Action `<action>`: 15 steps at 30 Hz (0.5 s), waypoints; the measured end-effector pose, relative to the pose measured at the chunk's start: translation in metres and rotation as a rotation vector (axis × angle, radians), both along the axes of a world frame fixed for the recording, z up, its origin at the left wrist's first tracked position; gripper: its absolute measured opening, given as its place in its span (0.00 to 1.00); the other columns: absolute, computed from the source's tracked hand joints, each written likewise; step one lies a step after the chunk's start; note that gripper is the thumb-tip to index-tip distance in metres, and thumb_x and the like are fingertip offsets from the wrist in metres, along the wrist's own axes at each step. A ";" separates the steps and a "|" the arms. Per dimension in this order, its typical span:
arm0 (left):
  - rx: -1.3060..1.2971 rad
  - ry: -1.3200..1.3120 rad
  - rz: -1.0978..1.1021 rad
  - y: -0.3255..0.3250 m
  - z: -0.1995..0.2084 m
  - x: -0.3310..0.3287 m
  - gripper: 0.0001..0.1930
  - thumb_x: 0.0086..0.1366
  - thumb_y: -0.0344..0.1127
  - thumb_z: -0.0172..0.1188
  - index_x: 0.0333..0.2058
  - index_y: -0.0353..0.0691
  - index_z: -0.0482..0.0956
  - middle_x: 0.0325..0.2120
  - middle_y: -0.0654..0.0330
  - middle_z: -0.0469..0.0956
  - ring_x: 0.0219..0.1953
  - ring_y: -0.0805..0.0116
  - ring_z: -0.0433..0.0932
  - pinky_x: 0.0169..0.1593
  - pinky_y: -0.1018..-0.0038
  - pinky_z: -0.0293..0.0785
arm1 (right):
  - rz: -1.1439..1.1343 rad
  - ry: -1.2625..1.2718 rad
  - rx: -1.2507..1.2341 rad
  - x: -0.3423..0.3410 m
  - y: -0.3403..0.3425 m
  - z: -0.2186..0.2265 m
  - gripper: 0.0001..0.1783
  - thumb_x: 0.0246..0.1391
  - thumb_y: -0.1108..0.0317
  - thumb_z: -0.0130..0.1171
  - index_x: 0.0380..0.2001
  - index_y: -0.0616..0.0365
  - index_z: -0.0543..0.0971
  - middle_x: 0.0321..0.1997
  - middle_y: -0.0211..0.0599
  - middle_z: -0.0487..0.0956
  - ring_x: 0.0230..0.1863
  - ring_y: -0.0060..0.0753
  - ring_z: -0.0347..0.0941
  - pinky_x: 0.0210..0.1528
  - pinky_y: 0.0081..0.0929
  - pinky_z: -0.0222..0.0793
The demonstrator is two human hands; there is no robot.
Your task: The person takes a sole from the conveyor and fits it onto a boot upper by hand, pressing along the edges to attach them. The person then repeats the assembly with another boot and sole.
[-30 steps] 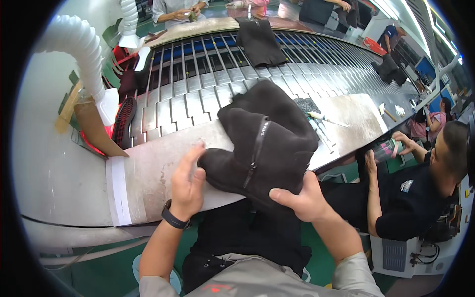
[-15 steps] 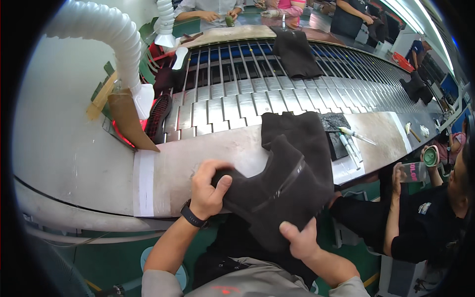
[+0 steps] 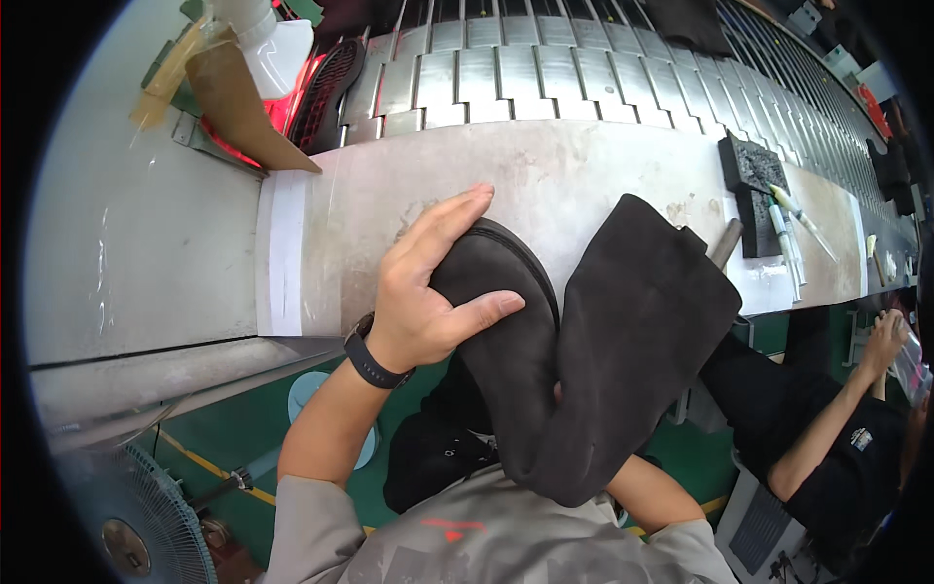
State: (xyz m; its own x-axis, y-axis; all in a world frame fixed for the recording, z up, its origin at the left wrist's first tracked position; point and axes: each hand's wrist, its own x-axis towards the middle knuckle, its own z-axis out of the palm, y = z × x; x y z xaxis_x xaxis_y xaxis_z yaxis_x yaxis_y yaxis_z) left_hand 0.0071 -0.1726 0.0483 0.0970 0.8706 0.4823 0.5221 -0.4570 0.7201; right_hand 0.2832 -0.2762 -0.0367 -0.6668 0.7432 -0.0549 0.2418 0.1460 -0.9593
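Observation:
A dark, soft boot upper (image 3: 652, 331) is held over the near edge of the workbench. Its rounded toe points up and left, its bend hangs toward me, and its wide shaft rises to the right. My left hand (image 3: 428, 282) wraps around the toe, the thumb across the top and the fingers along the far side. Only a bit of my right hand (image 3: 557, 391) shows, in the gap between toe and shaft. The rest is behind the boot upper, with the forearm coming up beneath the shaft.
On the bench (image 3: 389, 224), dark foam blocks (image 3: 754, 175) and several slim pens or syringes (image 3: 793, 234) lie to the right. A slatted metal conveyor (image 3: 525, 83) runs behind. A cardboard flap (image 3: 238, 107) and white nozzle (image 3: 282, 58) stand left. A co-worker (image 3: 827, 428) sits at right.
The boot upper has been turned, its toe now tipped upward and the shaft to the right. My right thumb has gone out of sight behind it. The view has tilted down toward the bench.

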 end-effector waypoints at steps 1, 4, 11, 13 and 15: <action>0.011 -0.027 0.012 0.000 0.001 0.001 0.40 0.55 0.41 0.83 0.63 0.30 0.78 0.60 0.43 0.81 0.63 0.48 0.81 0.66 0.60 0.75 | -0.004 0.007 -0.021 0.002 0.001 0.001 0.37 0.68 0.52 0.63 0.69 0.68 0.70 0.69 0.51 0.77 0.68 0.45 0.76 0.72 0.42 0.69; -0.021 -0.072 0.034 -0.001 0.002 0.001 0.32 0.55 0.38 0.83 0.56 0.30 0.84 0.55 0.43 0.85 0.59 0.50 0.84 0.64 0.61 0.78 | -0.018 0.032 -0.079 0.003 -0.001 0.000 0.37 0.68 0.52 0.62 0.69 0.68 0.70 0.69 0.51 0.77 0.69 0.45 0.75 0.72 0.42 0.69; 0.023 0.194 -0.095 0.013 0.012 -0.015 0.30 0.58 0.37 0.78 0.58 0.31 0.83 0.57 0.44 0.84 0.63 0.45 0.81 0.68 0.55 0.74 | -0.042 0.094 -0.157 -0.003 -0.002 -0.003 0.37 0.69 0.51 0.61 0.70 0.68 0.70 0.69 0.51 0.76 0.69 0.45 0.75 0.73 0.43 0.68; 0.068 0.344 -0.134 0.020 0.033 -0.006 0.30 0.59 0.39 0.77 0.58 0.31 0.83 0.58 0.44 0.84 0.64 0.43 0.81 0.68 0.53 0.73 | -0.052 0.110 -0.183 -0.003 -0.002 -0.006 0.37 0.69 0.51 0.60 0.70 0.68 0.70 0.70 0.51 0.76 0.69 0.45 0.74 0.73 0.43 0.68; 0.120 0.558 -0.226 0.026 0.043 -0.005 0.28 0.59 0.43 0.75 0.55 0.32 0.84 0.55 0.46 0.85 0.60 0.42 0.82 0.69 0.48 0.72 | -0.060 0.134 -0.206 -0.003 0.000 -0.007 0.37 0.70 0.51 0.60 0.70 0.68 0.70 0.70 0.52 0.76 0.69 0.45 0.74 0.73 0.43 0.67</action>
State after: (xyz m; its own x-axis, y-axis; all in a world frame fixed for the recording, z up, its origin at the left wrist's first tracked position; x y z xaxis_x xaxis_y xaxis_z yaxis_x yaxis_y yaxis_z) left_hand 0.0026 -0.1470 0.0911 0.5395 0.7415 0.3989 0.6860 -0.6618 0.3023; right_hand 0.2800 -0.2759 -0.0441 -0.6335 0.7639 -0.1231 0.1125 -0.0666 -0.9914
